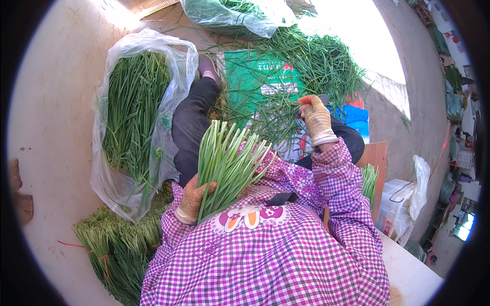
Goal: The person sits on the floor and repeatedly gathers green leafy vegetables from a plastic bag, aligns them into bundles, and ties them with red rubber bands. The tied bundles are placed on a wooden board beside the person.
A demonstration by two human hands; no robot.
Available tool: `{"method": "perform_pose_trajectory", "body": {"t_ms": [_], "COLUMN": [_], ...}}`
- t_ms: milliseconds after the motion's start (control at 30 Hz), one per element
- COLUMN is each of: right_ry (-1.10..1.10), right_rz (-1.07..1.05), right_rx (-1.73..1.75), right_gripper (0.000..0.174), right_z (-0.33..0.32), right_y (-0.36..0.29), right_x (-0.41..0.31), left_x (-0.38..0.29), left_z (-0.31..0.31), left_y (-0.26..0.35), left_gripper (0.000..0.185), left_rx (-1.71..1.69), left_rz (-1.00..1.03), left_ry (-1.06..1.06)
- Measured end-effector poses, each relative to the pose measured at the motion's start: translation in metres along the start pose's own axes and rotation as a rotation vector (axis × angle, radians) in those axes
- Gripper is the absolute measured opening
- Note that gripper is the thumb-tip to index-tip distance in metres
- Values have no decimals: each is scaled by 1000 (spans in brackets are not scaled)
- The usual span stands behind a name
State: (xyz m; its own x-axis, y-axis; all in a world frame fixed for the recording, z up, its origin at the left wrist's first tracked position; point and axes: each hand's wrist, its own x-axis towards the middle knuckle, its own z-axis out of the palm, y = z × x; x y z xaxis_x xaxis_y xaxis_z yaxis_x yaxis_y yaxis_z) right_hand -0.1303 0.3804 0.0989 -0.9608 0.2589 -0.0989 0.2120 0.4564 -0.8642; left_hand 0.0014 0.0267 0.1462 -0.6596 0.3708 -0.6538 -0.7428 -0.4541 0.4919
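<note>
My left hand, in a soiled work glove, grips a thick bunch of green chives against my lap. Their pale cut ends fan upward, while the lower leaves disappear behind my checked smock. My gloved right hand is out over my other knee, its fingers bent together. Whether a thin leaf is pinched in them is hard to make out. Beneath and beside that hand, loose leaf scraps lie scattered over a green printed sack between my legs.
An open clear plastic bag of long chives stands at left. Below it are stacked bundles with red ties. A leaf heap lies ahead, near another bag. At right are a brown board and a white box.
</note>
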Motion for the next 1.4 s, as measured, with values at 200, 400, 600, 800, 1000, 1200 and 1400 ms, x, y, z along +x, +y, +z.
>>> {"method": "perform_pose_trajectory", "body": {"t_ms": [200,400,600,800,1000,1200,1400], "right_ry": [-448,-287,20,-873,-582,-292,-344], "right_rz": [-122,-396,236,673,411,-556,-735], "right_rx": [-73,-251,340,130,441,-260,-86], "right_gripper": [27,15,27,31,53,36,16], "right_z": [37,66,-1,-30,29,50,49], "right_y": [-42,-11,5,-14,-22,-68,-109], "right_x": [-69,-70,-19,-78,-91,-66,-84], "left_x": [3,3,4,3,2,2,1], "left_z": [-4,-6,-6,-9,-9,-8,-13], "left_y": [0,-2,-2,0,4,1,1], "left_gripper": [54,54,55,56,57,55,55], "left_rx": [0,23,3,-23,-9,-28,-41], "left_rz": [-3,10,2,34,36,34,59], "left_ry": [-31,0,-31,9,23,7,-8]}}
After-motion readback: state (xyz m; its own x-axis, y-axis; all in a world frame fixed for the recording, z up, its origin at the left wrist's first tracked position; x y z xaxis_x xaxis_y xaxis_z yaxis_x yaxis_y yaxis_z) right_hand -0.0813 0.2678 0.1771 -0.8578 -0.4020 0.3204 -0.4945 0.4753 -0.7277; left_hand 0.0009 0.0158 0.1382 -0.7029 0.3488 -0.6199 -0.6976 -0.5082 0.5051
